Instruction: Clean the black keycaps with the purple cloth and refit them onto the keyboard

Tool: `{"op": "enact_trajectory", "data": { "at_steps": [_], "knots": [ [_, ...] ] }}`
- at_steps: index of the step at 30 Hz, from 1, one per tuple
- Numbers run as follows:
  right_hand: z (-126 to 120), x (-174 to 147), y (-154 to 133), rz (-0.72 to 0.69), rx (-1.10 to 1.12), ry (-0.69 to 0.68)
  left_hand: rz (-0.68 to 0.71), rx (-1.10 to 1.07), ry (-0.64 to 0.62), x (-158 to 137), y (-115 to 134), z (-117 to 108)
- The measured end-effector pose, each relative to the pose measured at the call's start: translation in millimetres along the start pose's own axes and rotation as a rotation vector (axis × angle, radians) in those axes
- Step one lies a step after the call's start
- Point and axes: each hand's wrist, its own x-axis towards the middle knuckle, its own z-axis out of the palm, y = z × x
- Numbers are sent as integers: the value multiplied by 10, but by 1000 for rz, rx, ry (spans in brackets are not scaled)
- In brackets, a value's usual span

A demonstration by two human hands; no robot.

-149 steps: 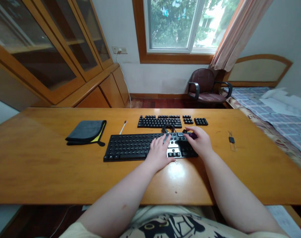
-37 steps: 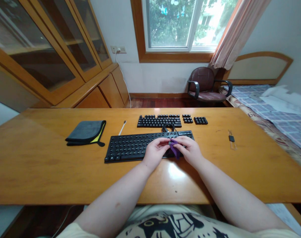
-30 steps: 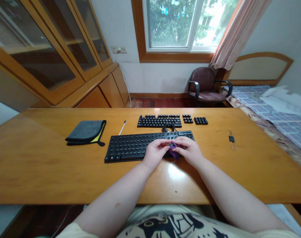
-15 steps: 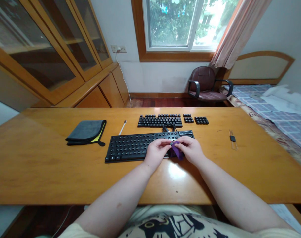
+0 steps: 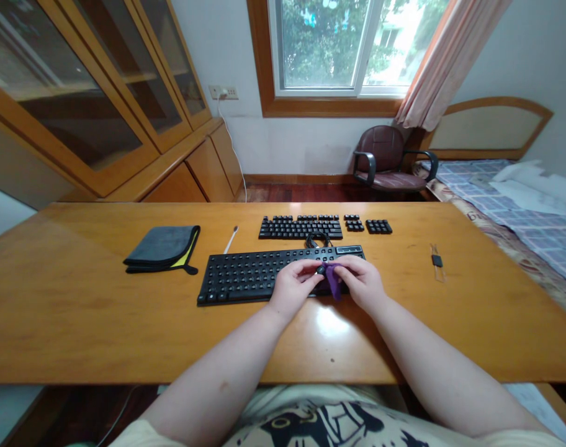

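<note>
Purple, thin, soft-looking cloth (image 5: pixel 333 284) is bunched between the person's two hands, above the right part of a long black plastic keyboard (image 5: pixel 241 274), with its loose end hanging down toward the near edge. The fingers of the right hand (image 5: pixel 361 280) are pinched on this cloth. The fingers of the left hand (image 5: pixel 292 287) grasp a small, dark, blocky piece (image 5: pixel 320 270), which looks like a keycap and touches the cloth; its details are too small to make out.

The keyboard lies flat on a glossy, honey-brown wooden table (image 5: pixel 125 329), showing rows of bare black switch stems, with a few caps at its near left corner. The hands hide some of its right side. Just behind it lies a coiled black cable (image 5: pixel 317 238). Beyond that, loose black keycaps are laid out in three groups: a wide block (image 5: pixel 300 228), a small cluster (image 5: pixel 354 223) and, farthest right, a compact block (image 5: pixel 378 226).

Left of the keycaps rests a slim white stick with a dark tip (image 5: pixel 230 240), slanted. Farther left is a folded grey cloth with black edging and a yellow-green underside (image 5: pixel 161 246). Well apart on the right lies a small tool with a black middle and thin wire loops (image 5: pixel 437 261).
</note>
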Motion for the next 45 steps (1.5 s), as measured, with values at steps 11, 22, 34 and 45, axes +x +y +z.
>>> {"op": "enact_trajectory", "data": {
  "at_steps": [11, 22, 34, 45],
  "knots": [
    [70, -33, 1, 170, 203, -54, 214, 273, 61, -45, 54, -19],
    [124, 21, -80, 279, 304, -72, 350, 550, -55, -104, 99, -29],
    [58, 29, -9, 415, 484, 106, 129, -23, 9, -50, 38, 31],
    [-105, 64, -32, 96, 230, -73, -27, -146, -43, 17, 107, -45]
  ]
}}
